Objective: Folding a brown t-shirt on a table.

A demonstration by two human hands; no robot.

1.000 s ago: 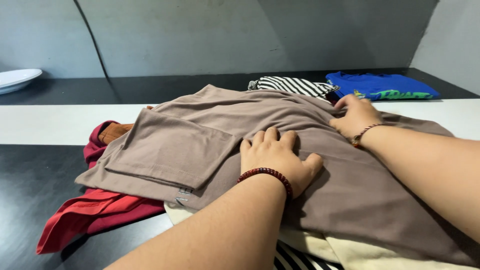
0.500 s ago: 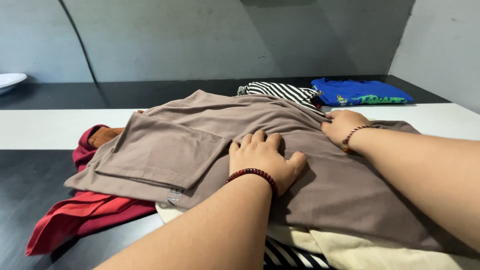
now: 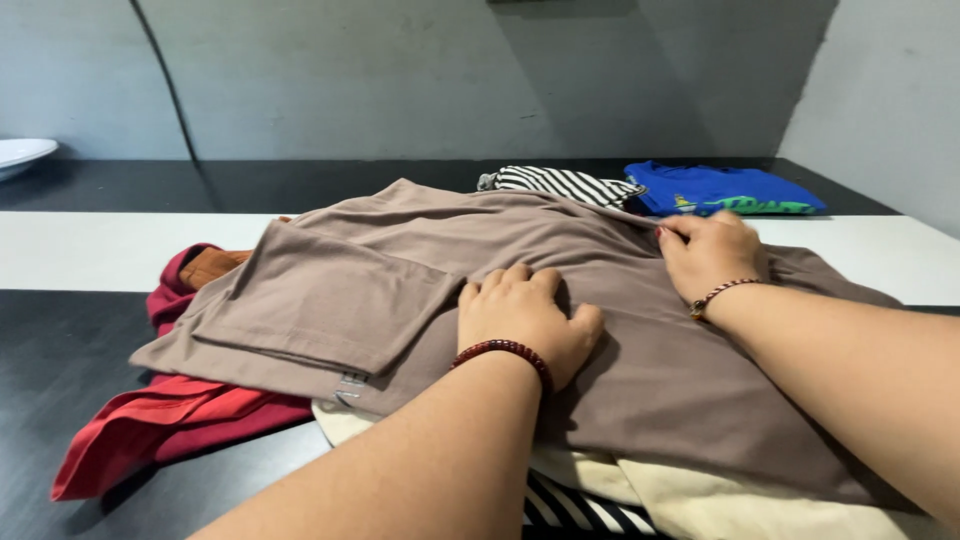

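Brown shirt [image 3: 400,270], left hand [image 3: 525,318] flat on it, right hand [image 3: 708,255] pinching its edge

Red garment [image 3: 170,430] bunched at left edge of pile, spilling onto black tabletop [image 3: 60,350]; rust-orange cloth [image 3: 208,266] just above it, mostly covered. Cream fabric [image 3: 700,500] sticks out at near side of pile, w/ a black-and-white striped piece [image 3: 575,510] peeking from under it at bottom edge. 2nd striped garment [image 3: 565,183] at far side, just beside a folded blue tee w/ green print [image 3: 725,188], both on the dark back strip. White band [image 3: 120,250] runs across table, left to right. White plate [image 3: 22,155] at far left, cut off by frame. Grey wall [image 3: 400,70] behind, w/ thin dark curved line at left
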